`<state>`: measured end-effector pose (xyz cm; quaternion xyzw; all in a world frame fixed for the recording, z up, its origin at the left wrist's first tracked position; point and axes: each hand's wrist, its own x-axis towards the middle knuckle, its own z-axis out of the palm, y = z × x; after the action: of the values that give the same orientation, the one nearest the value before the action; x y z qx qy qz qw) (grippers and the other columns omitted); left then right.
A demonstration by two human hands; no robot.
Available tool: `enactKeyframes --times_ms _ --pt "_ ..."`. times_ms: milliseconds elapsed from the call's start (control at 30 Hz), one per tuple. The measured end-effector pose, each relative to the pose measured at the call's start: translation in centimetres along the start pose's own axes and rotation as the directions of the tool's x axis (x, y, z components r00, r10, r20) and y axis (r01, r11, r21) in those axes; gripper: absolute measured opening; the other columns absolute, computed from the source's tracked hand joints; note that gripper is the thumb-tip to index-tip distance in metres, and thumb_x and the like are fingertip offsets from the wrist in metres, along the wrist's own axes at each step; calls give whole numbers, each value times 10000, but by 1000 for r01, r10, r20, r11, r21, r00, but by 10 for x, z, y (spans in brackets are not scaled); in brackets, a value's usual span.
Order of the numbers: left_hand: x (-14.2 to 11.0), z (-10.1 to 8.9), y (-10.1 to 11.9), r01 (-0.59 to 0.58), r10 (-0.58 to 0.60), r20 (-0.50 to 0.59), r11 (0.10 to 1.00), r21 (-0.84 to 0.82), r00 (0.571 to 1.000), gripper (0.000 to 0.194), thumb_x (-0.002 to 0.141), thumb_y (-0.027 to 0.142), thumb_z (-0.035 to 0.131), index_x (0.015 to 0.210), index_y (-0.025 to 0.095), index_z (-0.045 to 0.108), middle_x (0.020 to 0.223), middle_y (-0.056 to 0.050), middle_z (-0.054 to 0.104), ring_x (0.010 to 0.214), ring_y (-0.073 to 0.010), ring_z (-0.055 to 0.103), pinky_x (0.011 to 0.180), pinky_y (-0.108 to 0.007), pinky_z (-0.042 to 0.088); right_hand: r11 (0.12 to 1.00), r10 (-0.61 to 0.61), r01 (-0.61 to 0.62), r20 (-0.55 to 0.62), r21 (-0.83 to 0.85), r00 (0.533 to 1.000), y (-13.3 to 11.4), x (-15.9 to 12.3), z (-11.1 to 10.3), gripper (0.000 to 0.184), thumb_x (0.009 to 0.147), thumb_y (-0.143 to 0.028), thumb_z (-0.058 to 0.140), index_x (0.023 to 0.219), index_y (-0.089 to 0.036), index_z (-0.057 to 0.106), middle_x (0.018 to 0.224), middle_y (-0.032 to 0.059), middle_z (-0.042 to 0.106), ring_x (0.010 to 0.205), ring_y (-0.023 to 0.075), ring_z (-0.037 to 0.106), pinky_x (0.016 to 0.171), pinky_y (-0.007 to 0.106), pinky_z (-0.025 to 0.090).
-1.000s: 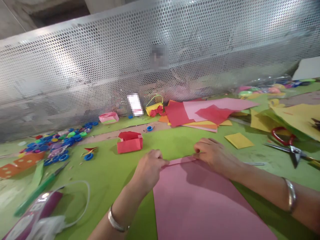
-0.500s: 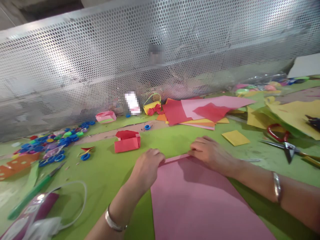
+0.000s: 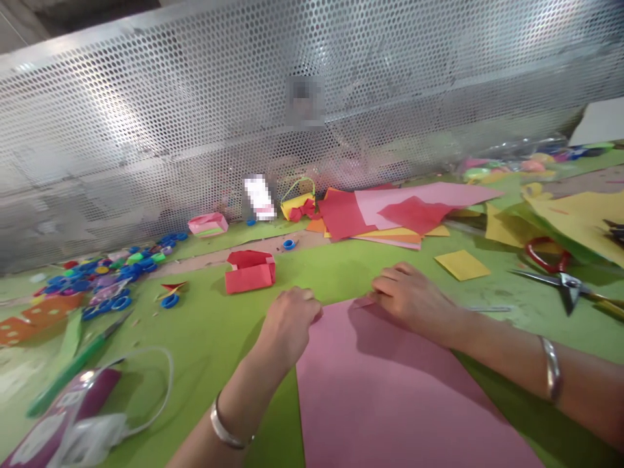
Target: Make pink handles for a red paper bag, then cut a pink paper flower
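A large sheet of pink paper (image 3: 390, 396) lies on the green tabletop and runs toward me. At its far left corner my left hand (image 3: 293, 325) is closed, fingers curled on the edge. My right hand (image 3: 409, 296) pinches the far edge nearer the right corner, its fingertips bent over the paper. Both hands' fingertips are partly hidden. Beyond my left hand stands a small red paper box (image 3: 250, 276). A square of yellow paper (image 3: 462, 265) lies past my right hand.
Scissors with red and yellow handles (image 3: 568, 283) lie at right. At left are a green-handled knife (image 3: 73, 370), a purple-and-white power strip (image 3: 63, 416) and a heap of blue rings (image 3: 102, 279). Coloured sheets (image 3: 346, 214) and a yellow paper bag (image 3: 298, 207) sit by the perforated metal screen (image 3: 195, 117).
The narrow strip turned up along the pink sheet's far edge shows less now. Both hands stay at that edge, and the view has shifted slightly.
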<state>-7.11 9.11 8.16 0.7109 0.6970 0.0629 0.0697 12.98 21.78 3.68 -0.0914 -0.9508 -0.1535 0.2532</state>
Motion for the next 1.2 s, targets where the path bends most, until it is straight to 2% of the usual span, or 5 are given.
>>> enactKeyframes --times_ms 167,533,733,1000,1200 --pt "1 -5 7 15 -22 47 991 132 999 266 651 -56 429 615 168 567 679 -24 574 665 -159 483 587 -296 296 1000 18 -18 10 -21 1000 -2 -2 0 333 902 -100 496 592 -159 601 633 30 555 642 157 427 657 315 256" --pt "0 -8 12 72 -88 63 972 223 994 280 763 -46 429 737 169 606 778 -39 606 773 -188 531 628 -301 338 999 11 -9 37 -39 999 -8 -2 -1 291 828 -48 545 570 -161 616 605 31 574 595 154 442 668 320 299" --pt "2 -8 14 55 -76 74 964 260 994 304 781 -49 418 690 167 612 743 -43 582 721 -183 519 604 -306 336 997 5 1 75 -78 997 -12 -2 -7 199 803 -37 567 706 -170 679 628 23 594 607 164 470 703 337 309" --pt "2 -10 20 91 -114 39 920 380 993 314 793 -16 437 684 171 664 759 -59 603 813 -208 538 700 -327 409 997 21 -12 107 -80 994 -10 -3 -1 222 857 -71 533 682 -152 643 672 40 603 633 161 484 627 319 282" --pt "0 -6 42 127 -198 123 892 434 972 344 805 -37 399 911 133 679 865 -94 652 831 -208 604 725 -321 469 997 -2 11 120 -72 993 -14 -2 0 153 777 -37 593 668 -141 621 665 39 597 613 158 494 595 306 278"
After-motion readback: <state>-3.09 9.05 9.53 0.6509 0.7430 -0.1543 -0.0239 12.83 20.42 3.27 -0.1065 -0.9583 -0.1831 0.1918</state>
